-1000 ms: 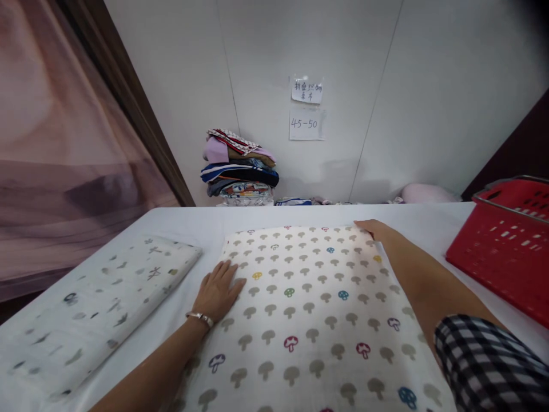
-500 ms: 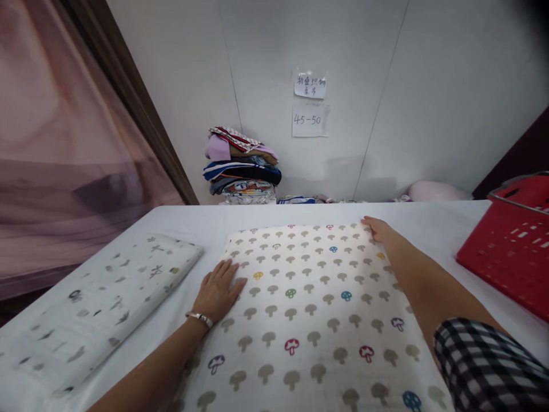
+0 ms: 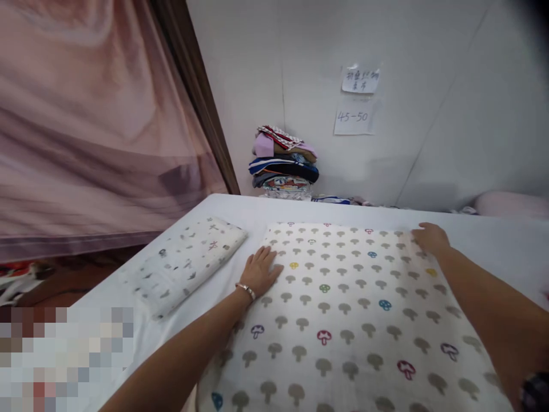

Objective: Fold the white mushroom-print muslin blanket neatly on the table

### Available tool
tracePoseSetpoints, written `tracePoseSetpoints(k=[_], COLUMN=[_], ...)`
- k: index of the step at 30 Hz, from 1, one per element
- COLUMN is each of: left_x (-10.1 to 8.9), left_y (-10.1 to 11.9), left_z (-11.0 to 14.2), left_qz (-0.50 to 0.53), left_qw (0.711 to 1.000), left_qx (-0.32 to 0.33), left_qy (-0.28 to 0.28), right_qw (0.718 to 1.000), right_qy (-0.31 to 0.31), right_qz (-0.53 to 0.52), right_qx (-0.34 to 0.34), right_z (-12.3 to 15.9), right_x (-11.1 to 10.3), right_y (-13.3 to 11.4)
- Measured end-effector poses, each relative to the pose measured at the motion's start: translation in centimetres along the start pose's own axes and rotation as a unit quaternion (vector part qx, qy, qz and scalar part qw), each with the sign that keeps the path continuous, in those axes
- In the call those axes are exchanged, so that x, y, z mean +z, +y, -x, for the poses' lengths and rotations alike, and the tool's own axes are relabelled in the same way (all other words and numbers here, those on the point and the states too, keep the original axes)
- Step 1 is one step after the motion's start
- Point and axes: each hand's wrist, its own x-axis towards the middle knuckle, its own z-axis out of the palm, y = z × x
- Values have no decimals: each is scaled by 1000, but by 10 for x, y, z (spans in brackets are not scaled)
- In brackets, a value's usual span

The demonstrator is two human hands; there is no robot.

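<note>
Cloth: mushroom cloth (image 3: 343, 303) lies flat on the white table (image 3: 240, 209), long side running near to far.
Left hand (image 3: 261, 272): open, flat on its left edge.
Right hand (image 3: 431, 238): open, pressing its far right corner.

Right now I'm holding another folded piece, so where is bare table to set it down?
Bare white table shows beyond the mushroom-print cloth, past the right hand. A narrow strip lies between the left hand and the small folded cloth. The centre is covered; the back wall holds a clothes stack.
</note>
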Motion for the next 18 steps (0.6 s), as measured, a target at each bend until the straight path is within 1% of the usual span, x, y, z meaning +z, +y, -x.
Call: tracePoseSetpoints(k=[2, 3, 6, 7, 8, 10, 12, 13, 15, 17, 18], left_x=[2, 3, 5, 5, 5, 4, 2, 1, 1, 2, 2], left_y=[0, 0, 0, 1, 2, 3, 4, 5, 5, 5, 5], left_z=[1, 1, 1, 1, 1, 1, 1, 1, 2, 3, 3], left_qz=[-1, -1, -2, -3, -4, -5, -4, -3, 2, 9, 12], left_qw=[1000, 1000, 1000, 1000, 1000, 1000, 1000, 1000, 999, 999, 999], left_qx=[-4, -5, -5, -4, -4, -6, -9, -10, -10, -11, -12], left_qy=[2, 3, 1, -1, -4, -11, -21, -26, -32, -35, -36], right_qw=[1000, 999, 986, 979, 976, 973, 973, 973, 975, 976, 976], right_qy=[4, 1, -22, -38, -56, -89, -109, -108, -83, -56, -56], right_qz=[19, 21, 23, 28, 37, 67, 98, 109, 124, 126, 123], right_qx=[-7, -30, -167, -197, -209, -201, -178, -170, -162, -166, -168], right_z=[8, 14, 34, 40, 45, 50, 52, 53, 57, 62, 65], right_x=[-2, -1, 15, 22, 29, 42, 48, 50, 50, 49, 48], right_y=[-11, -18, -41, -47, -51, -55, -56, -57, -59, -61, -62])
